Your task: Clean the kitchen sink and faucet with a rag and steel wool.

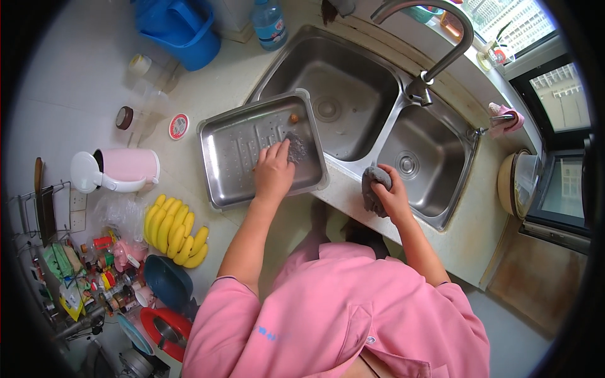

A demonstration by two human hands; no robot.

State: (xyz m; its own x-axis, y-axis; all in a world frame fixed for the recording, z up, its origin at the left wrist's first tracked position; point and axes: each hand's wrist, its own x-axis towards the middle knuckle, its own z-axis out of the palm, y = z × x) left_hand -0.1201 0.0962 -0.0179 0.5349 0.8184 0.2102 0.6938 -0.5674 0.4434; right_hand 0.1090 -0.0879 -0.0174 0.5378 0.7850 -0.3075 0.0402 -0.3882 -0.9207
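My left hand (275, 167) reaches into a rectangular stainless steel tray (220, 156), its fingertips at a grey steel wool scourer (297, 148); whether they grip it I cannot tell. Under the hand the tray's floor has small holes or dots and raised ridges. A small round brown thing (294, 118) lies near the tray's far right corner. The tray rests on the counter and reaches over the near left edge of the double sink (331, 71). Over the counter's front edge, beside the smaller basin (425, 156), my right hand (393, 193) holds a bunched dark grey cloth (373, 189).
A curved metal faucet (461, 47) rises behind the sink. Left of the tray are a pink kettle (127, 167), a red-and-white lid (179, 126) and bananas (172, 229). A blue bucket (194, 47) and a blue-labelled bottle (269, 28) stand behind. A pink cloth (506, 118) hangs at right.
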